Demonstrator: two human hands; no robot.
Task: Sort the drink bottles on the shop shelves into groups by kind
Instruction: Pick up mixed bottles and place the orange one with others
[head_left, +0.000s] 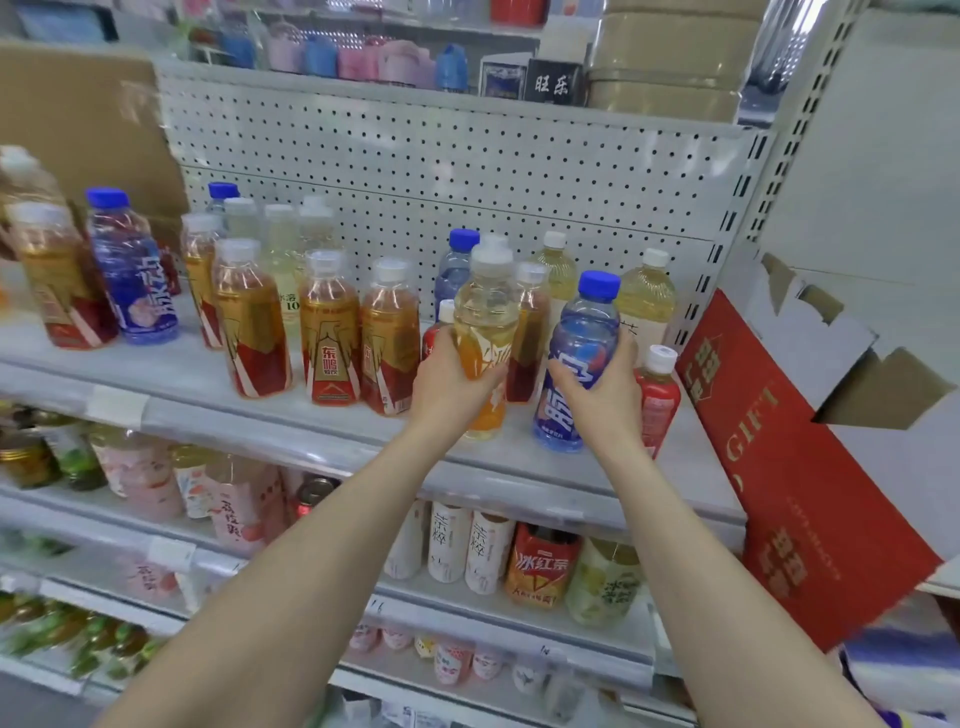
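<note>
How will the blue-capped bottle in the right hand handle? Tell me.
The blue-capped bottle looks full, so probably heavy for its size. Tall and narrow, it may tip if nudged. Its smooth plastic could slip in the right hand.

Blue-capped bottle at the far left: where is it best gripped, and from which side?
Probably the blue-capped bottle round its labelled middle, from the front: it stands upright, an amber bottle crowds its left, and the front is open.
</note>
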